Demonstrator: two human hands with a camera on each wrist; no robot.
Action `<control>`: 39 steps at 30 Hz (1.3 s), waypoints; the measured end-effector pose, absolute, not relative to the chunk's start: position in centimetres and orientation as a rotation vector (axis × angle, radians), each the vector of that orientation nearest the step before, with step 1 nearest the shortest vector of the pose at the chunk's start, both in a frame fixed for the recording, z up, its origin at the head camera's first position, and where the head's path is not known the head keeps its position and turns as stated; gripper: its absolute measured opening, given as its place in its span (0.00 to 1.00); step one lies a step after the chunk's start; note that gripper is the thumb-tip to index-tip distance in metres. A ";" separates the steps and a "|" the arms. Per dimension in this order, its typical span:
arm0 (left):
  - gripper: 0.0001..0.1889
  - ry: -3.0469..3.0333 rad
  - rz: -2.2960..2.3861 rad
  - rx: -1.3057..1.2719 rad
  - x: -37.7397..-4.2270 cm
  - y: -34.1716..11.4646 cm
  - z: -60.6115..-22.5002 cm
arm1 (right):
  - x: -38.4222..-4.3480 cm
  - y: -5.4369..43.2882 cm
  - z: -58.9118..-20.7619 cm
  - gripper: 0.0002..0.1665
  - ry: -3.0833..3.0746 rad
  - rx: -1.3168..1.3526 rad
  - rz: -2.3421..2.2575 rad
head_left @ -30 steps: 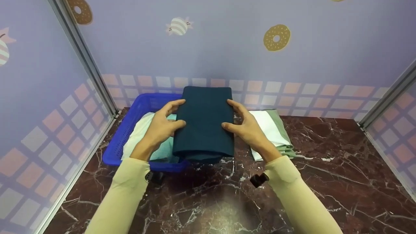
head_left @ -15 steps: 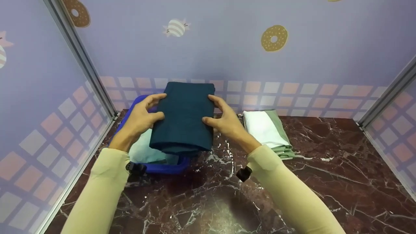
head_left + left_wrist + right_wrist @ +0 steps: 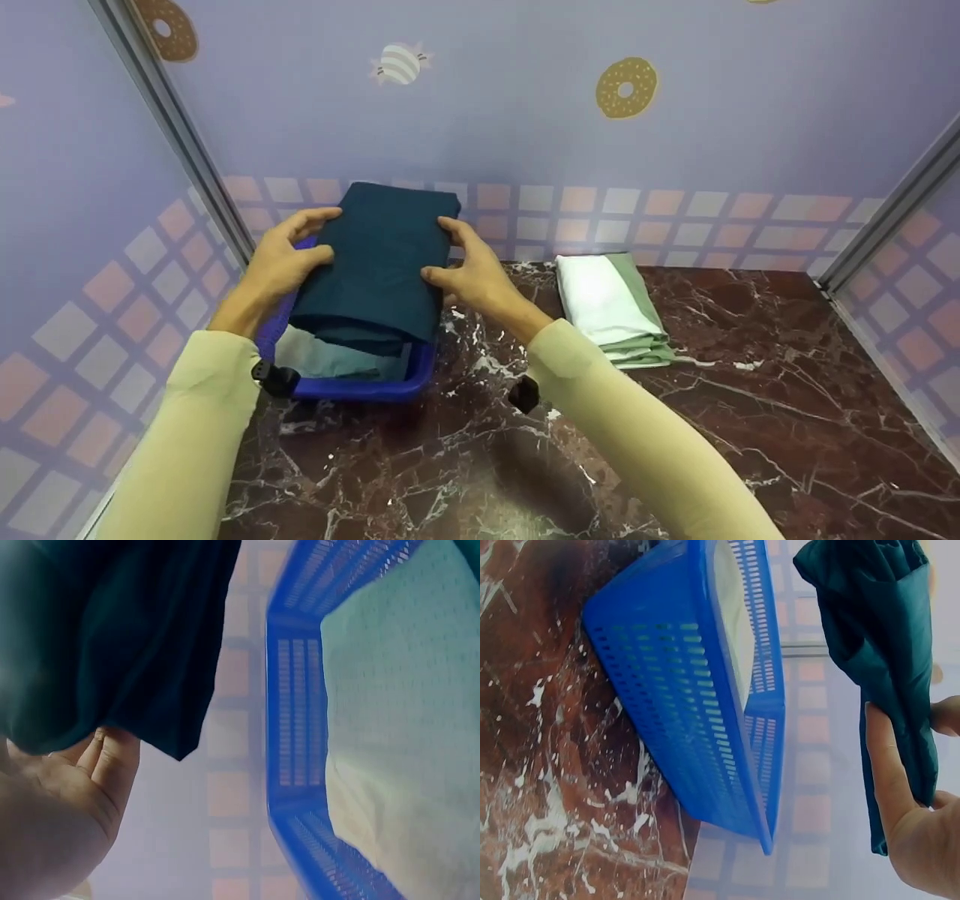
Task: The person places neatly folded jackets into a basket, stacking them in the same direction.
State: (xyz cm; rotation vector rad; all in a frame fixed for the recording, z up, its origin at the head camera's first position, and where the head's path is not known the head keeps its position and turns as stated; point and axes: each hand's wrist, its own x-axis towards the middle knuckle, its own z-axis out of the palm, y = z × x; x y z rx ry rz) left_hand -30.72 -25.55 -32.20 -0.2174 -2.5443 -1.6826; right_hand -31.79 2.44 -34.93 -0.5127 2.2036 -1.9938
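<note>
A folded dark teal cloth [image 3: 379, 259] is held up over the blue plastic basket [image 3: 360, 390], a gap showing between them in both wrist views. My left hand [image 3: 277, 259] grips its left edge, thumb on top and fingers around the side. On the opposite edge my right hand [image 3: 476, 266] pinches the cloth the same way; in the right wrist view the cloth's folded layers [image 3: 889, 652] sit between thumb and fingers. Pale green and cream fabric [image 3: 405, 705] lies inside the basket, partly hidden by the teal cloth in the head view.
A folded white and green cloth [image 3: 607, 307] lies on the dark red marble-patterned surface [image 3: 750, 405] right of the basket. Behind stands a purple patterned wall [image 3: 510, 112], with a side panel [image 3: 97, 247] at the left close to the basket.
Both hands have carried the folded teal cloth leftward, from beside the basket to above it. The cloth has tilted slightly. The white and green cloth stays put.
</note>
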 end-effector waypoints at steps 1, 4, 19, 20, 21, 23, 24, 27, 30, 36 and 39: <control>0.34 -2.546 -1.669 -0.209 -30.8 -25.8 -32.1 | -31.9 2.1 -34.9 0.51 2.181 -0.505 -2.009; 0.34 -2.548 -1.648 -0.189 -31.0 -26.6 -32.1 | -32.0 1.2 -34.8 0.51 2.126 -0.468 -2.037; 0.31 -2.579 -1.520 -0.142 -32.3 -28.4 -32.4 | -33.5 -2.0 -35.9 0.55 2.117 -0.386 -1.975; 0.31 -2.596 -1.511 -0.137 -32.3 -28.5 -32.5 | -33.5 -2.3 -36.1 0.55 2.114 -0.382 -1.968; 0.31 -2.613 -1.503 -0.132 -32.3 -28.7 -32.7 | -33.6 -2.6 -36.3 0.56 2.108 -0.379 -1.961; 0.32 -2.636 -1.496 -0.125 -32.3 -29.2 -33.1 | -33.6 -3.1 -36.7 0.57 2.100 -0.377 -1.944; 0.32 -2.649 -1.490 -0.123 -32.3 -29.5 -33.4 | -33.5 -3.4 -36.9 0.58 2.104 -0.377 -1.930; 0.34 -2.674 -1.494 -0.116 -32.4 -30.1 -34.0 | -33.6 -4.0 -37.3 0.58 2.144 -0.382 -1.861; 0.35 -2.711 -1.454 -0.125 -32.6 -30.4 -34.4 | -33.6 -4.4 -37.8 0.59 2.173 -0.380 -1.805; 0.37 -2.798 -1.384 -0.165 -32.8 -30.2 -35.3 | -33.8 -4.4 -39.2 0.60 2.198 -0.357 -1.739; 0.37 -2.832 -1.345 -0.186 -32.8 -30.2 -36.0 | -33.9 -4.5 -39.9 0.60 2.223 -0.355 -1.708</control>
